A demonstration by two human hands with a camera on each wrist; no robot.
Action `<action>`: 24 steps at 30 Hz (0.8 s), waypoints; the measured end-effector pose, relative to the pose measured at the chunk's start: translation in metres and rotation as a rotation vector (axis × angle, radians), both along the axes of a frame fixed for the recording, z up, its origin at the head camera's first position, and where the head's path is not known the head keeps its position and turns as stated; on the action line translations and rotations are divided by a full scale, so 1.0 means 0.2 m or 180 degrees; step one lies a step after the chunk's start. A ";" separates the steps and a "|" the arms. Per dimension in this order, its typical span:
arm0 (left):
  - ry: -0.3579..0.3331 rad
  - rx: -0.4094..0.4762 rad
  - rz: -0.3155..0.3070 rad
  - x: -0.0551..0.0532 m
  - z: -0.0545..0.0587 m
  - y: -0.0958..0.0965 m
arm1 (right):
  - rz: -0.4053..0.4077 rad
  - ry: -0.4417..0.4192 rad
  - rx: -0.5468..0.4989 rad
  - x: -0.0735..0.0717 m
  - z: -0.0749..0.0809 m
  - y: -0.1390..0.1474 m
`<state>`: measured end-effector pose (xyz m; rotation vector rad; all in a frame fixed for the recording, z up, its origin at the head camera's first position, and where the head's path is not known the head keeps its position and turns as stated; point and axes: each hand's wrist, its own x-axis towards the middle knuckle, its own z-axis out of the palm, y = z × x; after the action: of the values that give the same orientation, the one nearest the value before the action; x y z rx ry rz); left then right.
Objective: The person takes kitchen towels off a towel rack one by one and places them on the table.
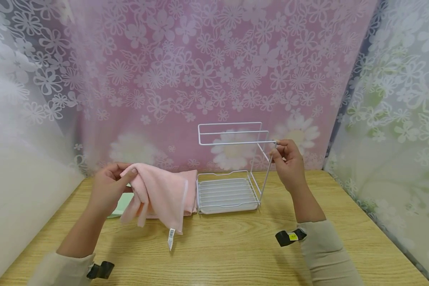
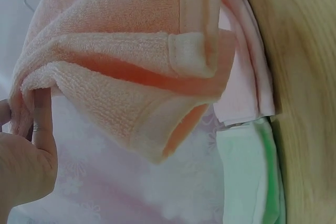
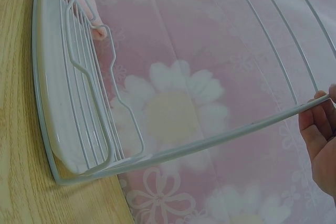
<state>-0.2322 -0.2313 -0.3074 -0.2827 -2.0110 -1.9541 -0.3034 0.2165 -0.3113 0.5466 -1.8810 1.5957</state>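
Observation:
My left hand (image 1: 107, 186) pinches a bunched upper part of a pink towel (image 1: 161, 188), which hangs in loose folds with a white label (image 1: 171, 239) at its lower corner. In the left wrist view the towel's (image 2: 115, 14) fuzzy weave and hemmed ends show. My right hand (image 1: 289, 165) grips the upper right corner of a white wire rack (image 1: 236, 143), with thumb and fingers about the bar. The rack stands upright on the table, a white tray (image 3: 52, 77) under its lower wires. The hanging towel partly covers another pink folded towel (image 1: 191, 186).
A light green folded towel (image 2: 244, 177) lies left of the pink ones, mostly hidden in the head view. Behind the wooden table (image 1: 221, 246) hangs a pink flowered curtain (image 1: 214, 71). Pale sheets close off both sides. Black straps (image 1: 101, 270) show at the sleeves.

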 end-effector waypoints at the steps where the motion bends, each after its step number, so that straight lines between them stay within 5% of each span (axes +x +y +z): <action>1: -0.0013 -0.0032 0.0011 0.01 -0.01 0.00 | -0.0005 0.0000 0.0002 0.00 0.00 0.00; 15: -0.0314 -0.0115 -0.0303 0.11 -0.08 0.04 | -0.0039 0.0066 0.0019 0.01 0.01 -0.01; 24: -0.0639 -0.0766 -0.0317 0.07 -0.19 -0.04 | -0.0023 0.0025 0.0015 0.01 0.01 -0.01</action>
<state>-0.2189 -0.2394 -0.3450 -0.2555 -2.4101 -1.8618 -0.3012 0.2143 -0.3090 0.5467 -1.8795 1.5827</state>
